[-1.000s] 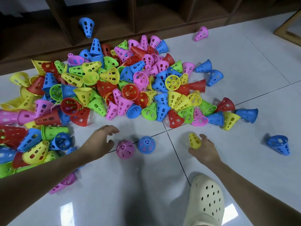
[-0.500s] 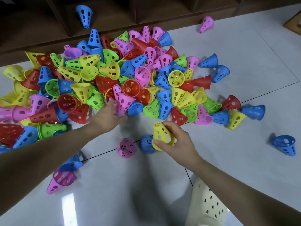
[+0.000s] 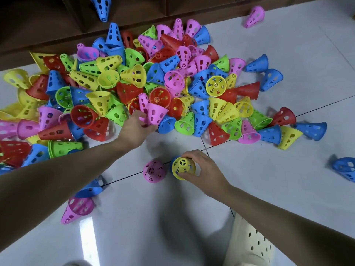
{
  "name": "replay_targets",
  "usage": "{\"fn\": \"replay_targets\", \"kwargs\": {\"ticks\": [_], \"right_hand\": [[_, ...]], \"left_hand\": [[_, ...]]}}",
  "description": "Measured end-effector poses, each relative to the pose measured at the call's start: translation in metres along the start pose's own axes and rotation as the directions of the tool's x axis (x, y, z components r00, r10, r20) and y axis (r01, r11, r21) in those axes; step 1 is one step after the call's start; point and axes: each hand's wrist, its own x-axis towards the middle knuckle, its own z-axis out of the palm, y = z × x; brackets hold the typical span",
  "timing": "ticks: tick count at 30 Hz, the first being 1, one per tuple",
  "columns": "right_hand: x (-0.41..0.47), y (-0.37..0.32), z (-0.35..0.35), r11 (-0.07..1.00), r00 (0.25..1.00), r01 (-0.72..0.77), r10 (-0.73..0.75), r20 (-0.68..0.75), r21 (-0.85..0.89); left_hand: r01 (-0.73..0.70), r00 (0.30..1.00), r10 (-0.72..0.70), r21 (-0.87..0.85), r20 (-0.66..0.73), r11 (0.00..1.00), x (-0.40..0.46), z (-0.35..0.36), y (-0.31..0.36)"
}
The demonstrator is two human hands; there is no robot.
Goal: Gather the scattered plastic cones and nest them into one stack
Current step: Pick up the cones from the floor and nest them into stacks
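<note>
A big heap of perforated plastic cones [image 3: 134, 87] in pink, blue, yellow, green and red covers the white floor. My left hand [image 3: 134, 129] grips a pink cone [image 3: 153, 112] at the heap's near edge, with a second pink cone nested behind it. My right hand [image 3: 203, 167] holds a yellow cone [image 3: 182, 167] by its rim, set over an upright blue cone [image 3: 173, 163] on the floor. An upright pink cone [image 3: 153, 170] stands just left of it.
Stray cones lie apart: a blue cone [image 3: 344, 168] at far right, a pink cone [image 3: 254, 16] at top right, a pink cone [image 3: 76, 209] and a blue one [image 3: 90, 189] under my left forearm. Dark wooden shelving [image 3: 57, 22] borders the heap. A cream clog [image 3: 249, 244] is at bottom.
My right hand carried the yellow cone down and left onto the upright blue cone. My left hand reached into the heap's edge and took hold of a pink cone.
</note>
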Motion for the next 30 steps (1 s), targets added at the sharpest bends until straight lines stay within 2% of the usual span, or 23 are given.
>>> {"fn": "replay_targets", "kwargs": {"ticks": [7,12,18,22,25,28,30], "right_hand": [[0.006,0.02,0.001,0.997,0.992,-0.053,0.059,0.113,-0.056],[0.004,0.026,0.003,0.995,0.988,-0.006,0.022,0.156,-0.102],[0.003,0.027,0.003,0.988,0.987,-0.002,0.027,0.158,-0.156],[0.004,0.025,0.005,0.975,0.989,0.008,0.024,0.145,-0.22],[0.006,0.024,0.007,0.97,0.989,0.01,0.027,0.146,-0.244],[0.007,0.026,0.007,0.975,0.987,0.004,0.031,0.155,-0.222],[0.006,0.027,0.006,0.982,0.986,-0.02,0.051,0.158,-0.189]], "left_hand": [[-0.124,0.986,0.122,0.009,0.114,0.992,-0.012,-0.023,-0.001],[-0.284,0.955,0.267,0.14,0.127,0.949,-0.038,-0.055,0.007],[-0.31,0.947,0.284,0.192,0.15,0.931,-0.074,-0.073,-0.002],[-0.45,0.89,0.404,0.267,0.211,0.852,-0.094,-0.075,-0.004],[-0.594,0.803,0.526,0.303,0.28,0.745,-0.106,-0.076,-0.008],[-0.65,0.76,0.554,0.392,0.341,0.651,-0.115,-0.071,-0.014],[-0.649,0.761,0.546,0.414,0.351,0.638,-0.119,-0.063,-0.017]]}}
